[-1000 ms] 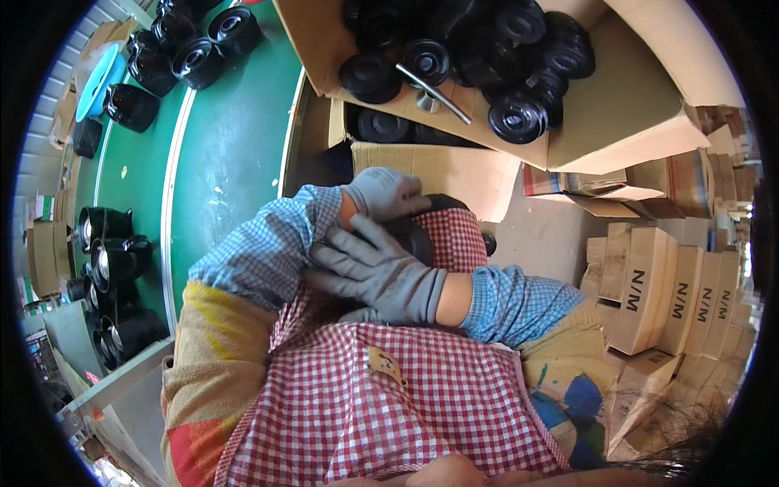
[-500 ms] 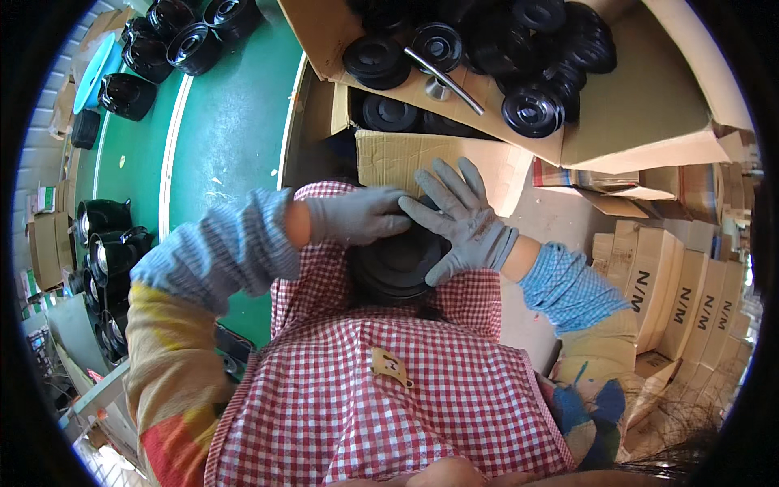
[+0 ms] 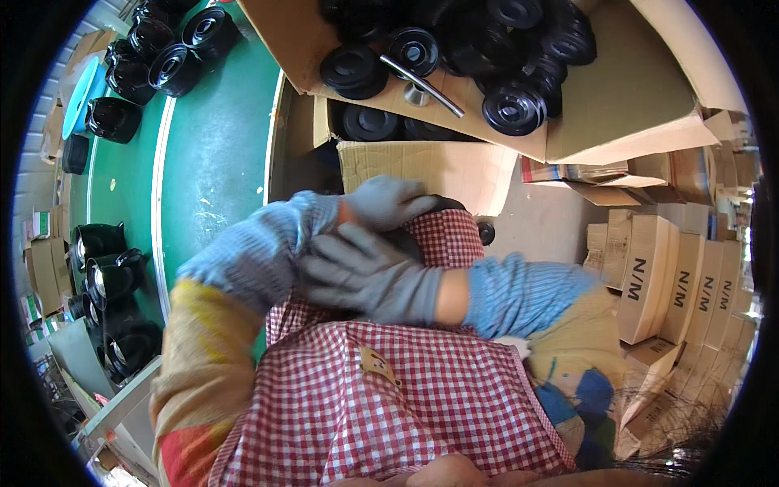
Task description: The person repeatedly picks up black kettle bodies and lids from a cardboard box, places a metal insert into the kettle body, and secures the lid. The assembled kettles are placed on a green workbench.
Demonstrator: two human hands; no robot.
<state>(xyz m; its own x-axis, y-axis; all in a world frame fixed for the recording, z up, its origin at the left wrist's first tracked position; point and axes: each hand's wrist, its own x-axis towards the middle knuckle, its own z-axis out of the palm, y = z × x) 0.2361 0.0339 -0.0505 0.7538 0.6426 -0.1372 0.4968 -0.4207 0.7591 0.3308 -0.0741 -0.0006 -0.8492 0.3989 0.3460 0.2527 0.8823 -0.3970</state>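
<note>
On my lap, between my knees, sits a round black disc-like part, mostly covered by my hands and the apron. My right hand, in a grey glove, lies across its near left side, fingers apart and pointing left. The gloved left hand is at the part's far edge, smeared by motion; its grip does not show. My forearms cross close together. Beneath them spreads a red-and-white checked apron.
Ahead stands an open carton heaped with black round parts; a metal T-shaped tool lies at its edge. Left is a green table with black pots and a blue basin. Cardboard boxes are stacked right.
My right hand has swept left across the black part, now over its near left side. My left hand has shifted forward and right. The view has moved slightly.
</note>
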